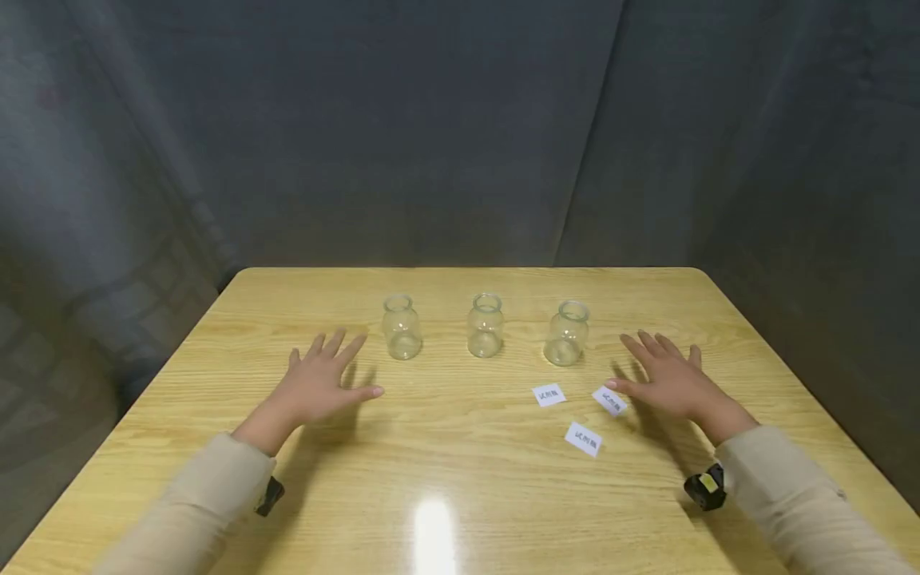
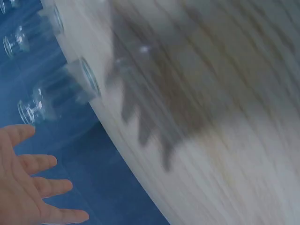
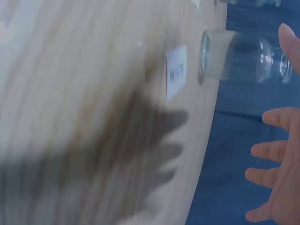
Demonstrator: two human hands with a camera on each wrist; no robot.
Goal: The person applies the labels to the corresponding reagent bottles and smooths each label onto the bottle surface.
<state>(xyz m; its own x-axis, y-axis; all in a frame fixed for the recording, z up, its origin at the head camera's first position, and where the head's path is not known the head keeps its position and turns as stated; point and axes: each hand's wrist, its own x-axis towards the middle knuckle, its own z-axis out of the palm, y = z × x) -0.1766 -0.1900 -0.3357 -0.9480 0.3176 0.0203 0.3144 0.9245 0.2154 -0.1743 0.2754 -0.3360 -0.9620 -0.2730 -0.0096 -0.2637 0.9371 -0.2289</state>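
Three clear glass jars stand upright in a row on the wooden table: a left jar (image 1: 402,331), a middle jar (image 1: 485,329) and a right jar (image 1: 565,339). In front of the right jar lie three white paper labels with dark handwriting: one to the left (image 1: 549,394), another to the right (image 1: 609,400) and a third nearer the front (image 1: 584,438). My left hand (image 1: 319,387), fingers spread, hovers left of the left jar. On the other side, my right hand (image 1: 668,379) hovers with spread fingers, its thumb above the right label. Both hands hold nothing.
The pale wooden table (image 1: 345,511) ends in a rounded far edge. Behind it and at both sides hang dark grey curtains (image 1: 402,144). A black wrist device (image 1: 705,487) is strapped under the right sleeve. Glare shines on the table's front.
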